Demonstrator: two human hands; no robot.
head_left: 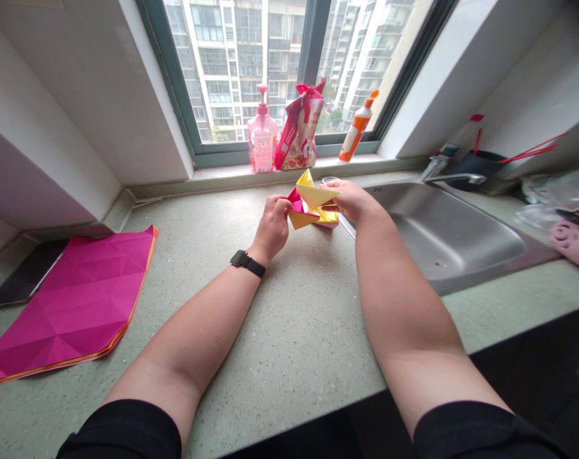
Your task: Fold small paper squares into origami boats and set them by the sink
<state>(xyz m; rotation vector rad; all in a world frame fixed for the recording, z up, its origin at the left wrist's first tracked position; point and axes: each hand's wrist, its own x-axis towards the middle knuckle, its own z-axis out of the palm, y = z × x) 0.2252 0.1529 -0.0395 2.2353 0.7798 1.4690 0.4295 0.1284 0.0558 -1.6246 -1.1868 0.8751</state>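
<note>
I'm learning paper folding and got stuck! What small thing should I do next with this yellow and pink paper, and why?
Maybe press the pointed yellow flap down with your right hand while your left hand holds the pink side of the folded paper. The flap stands away from the rest, and both hands are already there, so a firm crease seems a good small step.

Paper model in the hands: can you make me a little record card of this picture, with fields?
left hand: pinches the pink end of a folded yellow and pink paper model
right hand: pinches the yellow side of that model
left wrist: black watch
beside the hands: stainless steel sink
on the windowsill: pink pump bottle, snack bag, orange and white bottle
on the counter: creased pink paper sheet
</note>
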